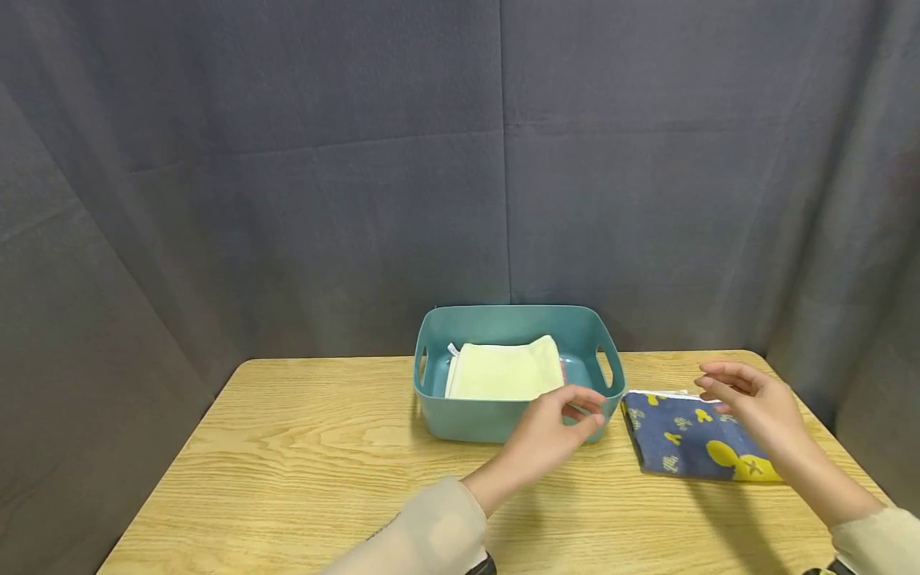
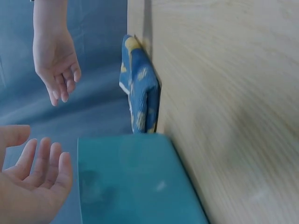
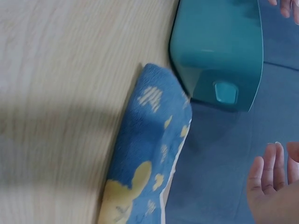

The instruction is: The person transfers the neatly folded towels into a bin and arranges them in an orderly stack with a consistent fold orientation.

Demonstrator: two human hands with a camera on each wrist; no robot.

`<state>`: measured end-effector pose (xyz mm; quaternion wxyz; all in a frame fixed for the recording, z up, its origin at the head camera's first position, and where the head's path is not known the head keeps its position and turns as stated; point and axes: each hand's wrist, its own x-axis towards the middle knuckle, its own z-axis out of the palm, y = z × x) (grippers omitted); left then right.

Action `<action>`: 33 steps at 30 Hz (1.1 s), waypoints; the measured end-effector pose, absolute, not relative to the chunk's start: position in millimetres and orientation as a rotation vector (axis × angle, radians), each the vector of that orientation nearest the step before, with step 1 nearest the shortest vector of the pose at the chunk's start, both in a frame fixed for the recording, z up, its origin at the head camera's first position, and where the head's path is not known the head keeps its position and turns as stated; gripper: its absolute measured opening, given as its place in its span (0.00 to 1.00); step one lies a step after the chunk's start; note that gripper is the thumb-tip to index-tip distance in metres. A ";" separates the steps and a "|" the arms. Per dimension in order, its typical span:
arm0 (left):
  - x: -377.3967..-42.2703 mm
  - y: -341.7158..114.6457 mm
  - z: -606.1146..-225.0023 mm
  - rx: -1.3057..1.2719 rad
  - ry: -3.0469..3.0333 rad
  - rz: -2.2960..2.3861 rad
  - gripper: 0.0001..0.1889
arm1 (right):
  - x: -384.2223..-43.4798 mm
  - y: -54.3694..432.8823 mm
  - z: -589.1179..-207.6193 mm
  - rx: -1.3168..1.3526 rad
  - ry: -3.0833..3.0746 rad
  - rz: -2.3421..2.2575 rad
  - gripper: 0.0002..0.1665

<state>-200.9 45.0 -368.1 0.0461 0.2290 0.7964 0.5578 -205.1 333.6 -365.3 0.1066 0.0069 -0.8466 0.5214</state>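
A folded blue towel (image 1: 676,439) with yellow patterns lies on the table, just right of a teal plastic basket (image 1: 460,419). My right hand (image 1: 765,407) hovers over the towel's right part, fingers loosely bent and holding nothing. In front of the basket's right front corner, my left hand (image 1: 557,423) hangs in the air with relaxed fingers, also holding nothing. Inside the basket rests a folded pale yellow cloth (image 1: 506,371) with a small white tag. The left wrist view shows the towel (image 2: 142,88) as a low folded stack beyond the basket (image 2: 131,182).
The wooden table (image 1: 309,471) stretches left and in front of the basket. A grey curtain (image 1: 323,200) hangs behind the table and down both sides. The basket has a cut-out handle at each end.
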 end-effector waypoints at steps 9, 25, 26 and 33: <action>-196.7 62.7 -383.8 0.661 2.427 1.674 0.09 | -199.5 356.4 -377.4 -0.049 -2.541 1.475 0.07; -205.0 93.7 -415.9 0.488 2.358 1.707 0.12 | -194.6 396.9 -408.6 -0.300 -2.569 1.427 0.12; -205.0 96.1 -416.9 0.472 2.351 1.709 0.12 | -194.7 401.1 -410.0 -0.309 -2.568 1.431 0.12; -206.2 114.9 -425.0 0.365 2.344 1.716 0.17 | -196.2 426.3 -421.9 -0.365 -2.493 1.514 0.02</action>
